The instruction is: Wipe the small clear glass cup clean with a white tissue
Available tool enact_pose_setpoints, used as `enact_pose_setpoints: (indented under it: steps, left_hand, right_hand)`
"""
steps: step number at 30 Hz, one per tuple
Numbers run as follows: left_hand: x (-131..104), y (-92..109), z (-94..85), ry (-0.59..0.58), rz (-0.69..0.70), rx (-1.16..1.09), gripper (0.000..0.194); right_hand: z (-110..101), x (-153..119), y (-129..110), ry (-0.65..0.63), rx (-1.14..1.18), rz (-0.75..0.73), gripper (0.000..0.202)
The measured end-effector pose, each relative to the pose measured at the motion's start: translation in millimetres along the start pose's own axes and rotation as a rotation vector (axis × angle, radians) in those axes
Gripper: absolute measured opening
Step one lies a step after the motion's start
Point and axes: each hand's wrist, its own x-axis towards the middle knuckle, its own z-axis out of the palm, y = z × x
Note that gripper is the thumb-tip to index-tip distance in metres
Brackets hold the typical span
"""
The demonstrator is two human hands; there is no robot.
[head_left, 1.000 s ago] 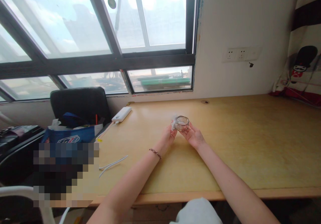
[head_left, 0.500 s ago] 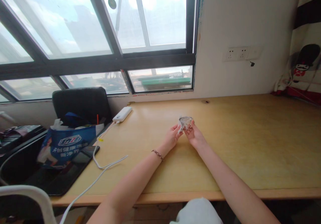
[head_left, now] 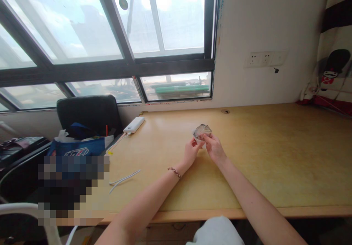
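Note:
A small, roundish, shiny object (head_left: pixel 202 129), grey and whitish like crumpled foil or clear plastic, is held up above the wooden desk (head_left: pixel 275 157). What it is exactly cannot be made out. My left hand (head_left: pixel 192 151) grips its lower left side, with fingers closed on the edge. From the right, my right hand (head_left: pixel 214 148) pinches its lower part, thumb and fingers on the front. The fingertips of both hands are close together. A braided bracelet circles my left wrist.
A white power bank (head_left: pixel 134 125) with a white cable (head_left: pixel 125 177) lies at the desk's left side. Beyond that edge are a black chair (head_left: pixel 89 111) and a blue bag (head_left: pixel 79 146). Window and wall sockets (head_left: pixel 259 59) stand behind the desk. Part of the lower left is pixelated.
The shiny object has turned and tilted, showing a broader face. My right fingers have moved left and down across its front, and my left hand has shifted slightly under it.

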Motion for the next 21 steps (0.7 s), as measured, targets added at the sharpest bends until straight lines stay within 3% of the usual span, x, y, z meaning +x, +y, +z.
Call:
enact_pose_setpoints:
  steps: [6,10,18,21]
  left_hand:
    - [-4,3,3.6,0.115,0.027,0.015,0.027]
    - [-8,16,4.5,0.174,0.141,0.083,0.034]
    - [-17,32,6.1,0.12,0.293,0.254,0.04]
    - [-13,30,1.9,0.129,0.291,0.259,0.028]
  right_hand:
    - [6,-4,1,0.027,-0.202,-0.039,0.017]
    - [4,-2,-1,0.082,-0.366,-0.132,0.016]
    - [-1,-5,0,0.123,-0.686,-0.241,0.02]
    - [0,-11,0,0.138,-0.585,-0.124,0.022]
